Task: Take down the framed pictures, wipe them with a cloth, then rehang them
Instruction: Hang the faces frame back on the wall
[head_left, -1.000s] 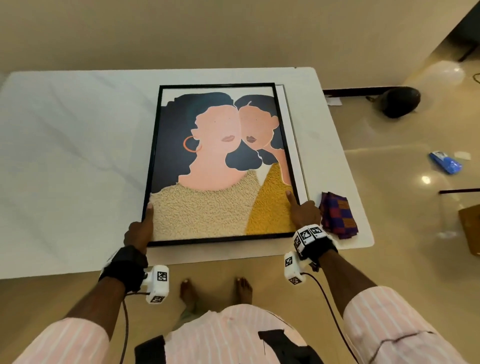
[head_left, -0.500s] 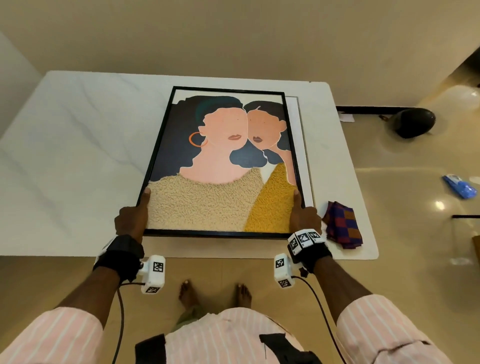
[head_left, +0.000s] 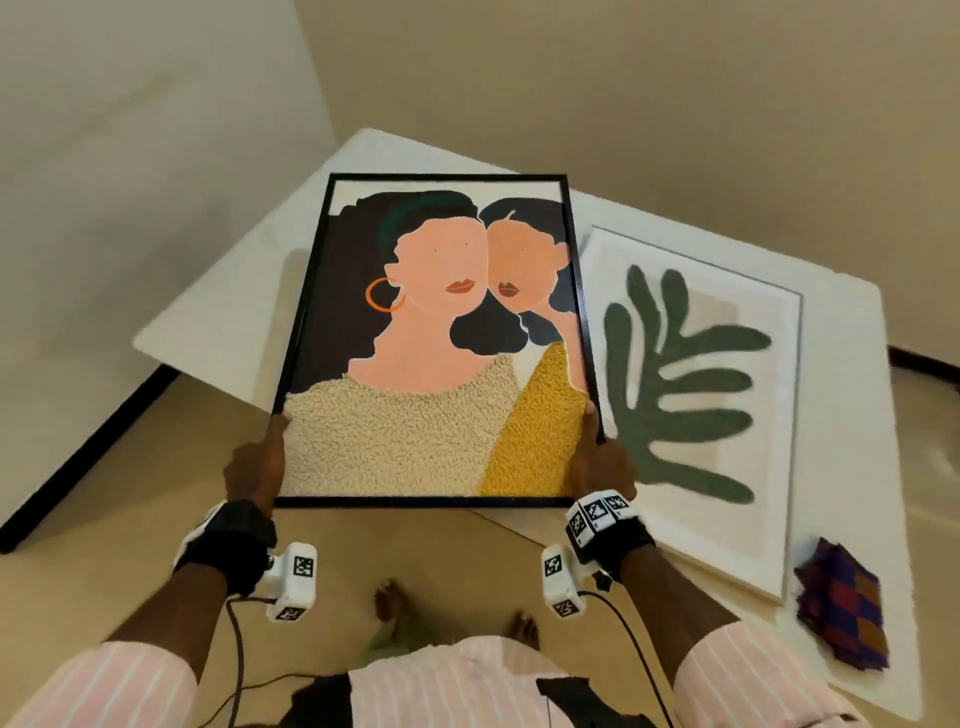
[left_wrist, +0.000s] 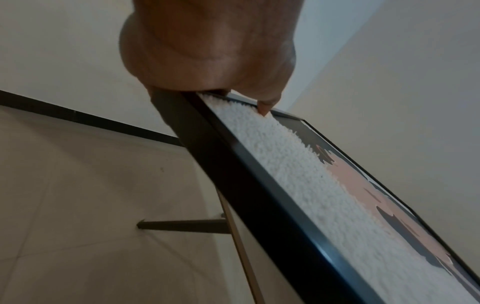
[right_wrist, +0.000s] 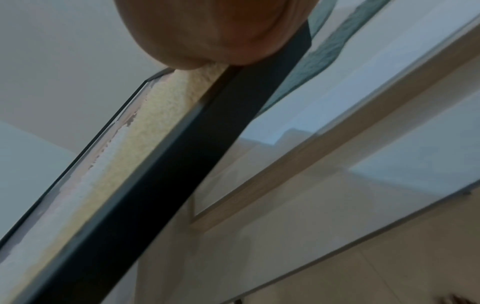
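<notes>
A black-framed picture of two stylised women (head_left: 431, 338) is held off the white marble-look surface (head_left: 831, 332), tilted up towards the wearer. Its lower left edge is gripped by the left hand (head_left: 254, 462), thumb laid on the front; its lower right edge is gripped by the right hand (head_left: 602, 462), whose fingers are hidden behind the frame. A white-framed green leaf picture (head_left: 696, 395) lies flat to the right, with a folded purple-and-orange checked cloth (head_left: 839, 618) just beside its near corner. No readable writing is seen; only square black-and-white marker tags (head_left: 597, 512) show on the wrist units.

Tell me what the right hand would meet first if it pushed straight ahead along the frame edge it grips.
Likely nothing near: the right hand points along the portrait frame over the table toward the wall, though depth is unclear.
</notes>
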